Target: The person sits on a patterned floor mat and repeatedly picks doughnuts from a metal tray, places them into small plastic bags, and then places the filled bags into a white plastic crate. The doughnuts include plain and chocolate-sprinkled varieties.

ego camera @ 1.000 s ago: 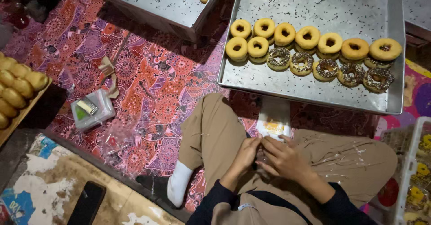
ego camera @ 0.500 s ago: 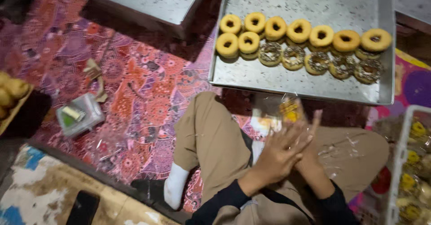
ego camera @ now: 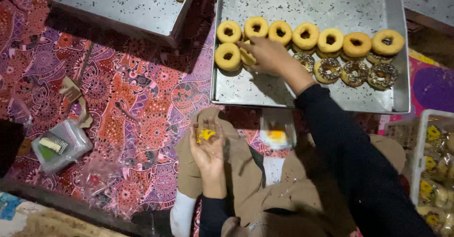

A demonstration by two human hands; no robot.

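Observation:
I sit cross-legged on a patterned red mat. My right hand (ego camera: 266, 56) reaches out over a metal tray (ego camera: 307, 0) and closes on a plain doughnut (ego camera: 248, 57) in the front row. Beside it lies another plain doughnut (ego camera: 227, 56), and a row of plain doughnuts (ego camera: 305, 35) runs behind. Several sprinkled doughnuts (ego camera: 354, 71) sit to the right. My left hand (ego camera: 207, 147) rests palm up on my knee, holding a small clear wrapper with a yellow label (ego camera: 205, 134).
A second metal tray (ego camera: 94, 5) stands at upper left. A stack of clear wrappers (ego camera: 276, 134) lies between my knees. A plastic tub (ego camera: 60, 144) sits at left. A white crate of wrapped doughnuts (ego camera: 432, 166) is at right.
Both hands were together over my lap. My right hand has since stretched forward onto the tray's doughnuts, and my left has moved onto my knee with a wrapper.

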